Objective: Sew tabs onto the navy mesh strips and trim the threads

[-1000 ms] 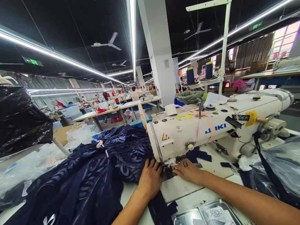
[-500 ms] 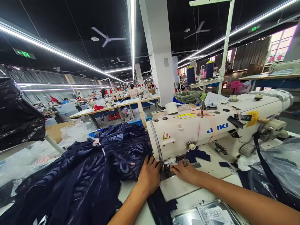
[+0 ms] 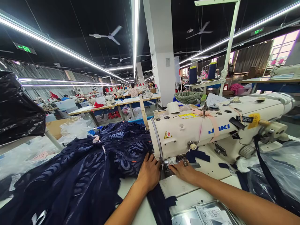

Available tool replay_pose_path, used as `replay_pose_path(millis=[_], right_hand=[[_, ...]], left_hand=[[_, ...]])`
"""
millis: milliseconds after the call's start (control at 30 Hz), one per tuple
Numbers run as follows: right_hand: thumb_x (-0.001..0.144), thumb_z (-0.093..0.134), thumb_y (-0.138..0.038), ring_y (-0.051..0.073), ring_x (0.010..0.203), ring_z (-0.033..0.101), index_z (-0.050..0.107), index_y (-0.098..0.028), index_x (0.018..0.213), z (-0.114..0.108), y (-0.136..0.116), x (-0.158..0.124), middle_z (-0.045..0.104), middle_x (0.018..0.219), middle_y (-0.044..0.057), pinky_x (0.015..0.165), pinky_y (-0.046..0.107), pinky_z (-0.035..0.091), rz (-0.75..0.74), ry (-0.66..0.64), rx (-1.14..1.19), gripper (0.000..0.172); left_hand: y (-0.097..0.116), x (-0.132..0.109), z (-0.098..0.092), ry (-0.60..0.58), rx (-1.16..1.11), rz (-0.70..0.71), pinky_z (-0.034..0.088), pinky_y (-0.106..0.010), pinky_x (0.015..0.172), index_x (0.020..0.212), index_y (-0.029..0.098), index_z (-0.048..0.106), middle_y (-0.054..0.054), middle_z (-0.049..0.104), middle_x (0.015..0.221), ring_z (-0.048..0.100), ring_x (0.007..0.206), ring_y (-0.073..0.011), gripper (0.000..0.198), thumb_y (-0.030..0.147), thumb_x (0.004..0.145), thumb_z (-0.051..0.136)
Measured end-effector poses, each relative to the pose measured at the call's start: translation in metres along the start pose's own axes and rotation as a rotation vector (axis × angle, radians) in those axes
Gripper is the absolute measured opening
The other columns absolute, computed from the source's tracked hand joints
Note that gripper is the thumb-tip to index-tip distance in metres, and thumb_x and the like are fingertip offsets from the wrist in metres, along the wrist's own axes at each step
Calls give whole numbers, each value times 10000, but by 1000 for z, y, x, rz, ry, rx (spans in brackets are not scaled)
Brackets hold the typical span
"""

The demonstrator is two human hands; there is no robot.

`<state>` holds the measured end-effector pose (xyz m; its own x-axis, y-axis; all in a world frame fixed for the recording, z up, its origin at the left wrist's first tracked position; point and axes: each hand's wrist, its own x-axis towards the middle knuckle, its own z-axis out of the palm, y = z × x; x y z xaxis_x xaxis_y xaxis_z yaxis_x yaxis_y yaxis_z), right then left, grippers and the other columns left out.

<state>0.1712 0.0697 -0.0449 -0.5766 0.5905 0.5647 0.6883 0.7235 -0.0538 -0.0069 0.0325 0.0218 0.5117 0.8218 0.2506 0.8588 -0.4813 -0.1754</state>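
Note:
A cream sewing machine (image 3: 211,131) stands on the white table (image 3: 180,187). A heap of dark navy patterned fabric (image 3: 82,175) spreads over the table's left side up to the needle area. My left hand (image 3: 148,173) lies flat on the fabric just left of the presser foot. My right hand (image 3: 185,172) rests on the table right of the needle, fingertips at the fabric's edge under the foot. A dark navy strip (image 3: 159,203) runs from the needle toward me between my forearms.
A metal tray (image 3: 206,214) holding a printed packet sits at the near edge. Crinkled plastic bags lie at right (image 3: 274,168) and left (image 3: 75,129). A black bag (image 3: 18,109) hangs at far left. Thread cones (image 3: 202,73) stand behind the machine. Other workers sit at distant tables.
Both hands have stayed at the needle, with only a slight shift. The view has drifted a little as my head moved.

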Motion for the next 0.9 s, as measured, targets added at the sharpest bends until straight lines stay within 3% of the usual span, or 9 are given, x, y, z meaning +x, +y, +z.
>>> replay_pose_path(millis=[367, 567, 900], right_hand=[[821, 545, -190, 246, 845, 613, 678, -138, 820, -36, 4, 15, 680, 822, 105, 737, 349, 509, -32, -106, 3, 142], [848, 476, -171, 217, 782, 605, 680, -192, 851, -46, 4, 13, 668, 758, 63, 703, 345, 504, -83, -184, -3, 205], [863, 484, -247, 237, 785, 610, 654, -202, 951, -31, 5, 4, 680, 905, 77, 670, 345, 489, -66, -250, -31, 196]], left_hand=[[0, -4, 0, 44, -22, -13, 319, -439, 942, 977, 192, 608, -66, 633, 945, 498, 1014, -238, 307, 77, 723, 479], [-1, -5, 4, 74, -38, -9, 341, -437, 918, 941, 198, 627, -63, 629, 882, 508, 978, -238, 274, 88, 742, 473], [2, -4, 2, 74, -30, -19, 363, -422, 903, 876, 182, 640, -64, 626, 854, 512, 957, -235, 216, 93, 755, 486]])
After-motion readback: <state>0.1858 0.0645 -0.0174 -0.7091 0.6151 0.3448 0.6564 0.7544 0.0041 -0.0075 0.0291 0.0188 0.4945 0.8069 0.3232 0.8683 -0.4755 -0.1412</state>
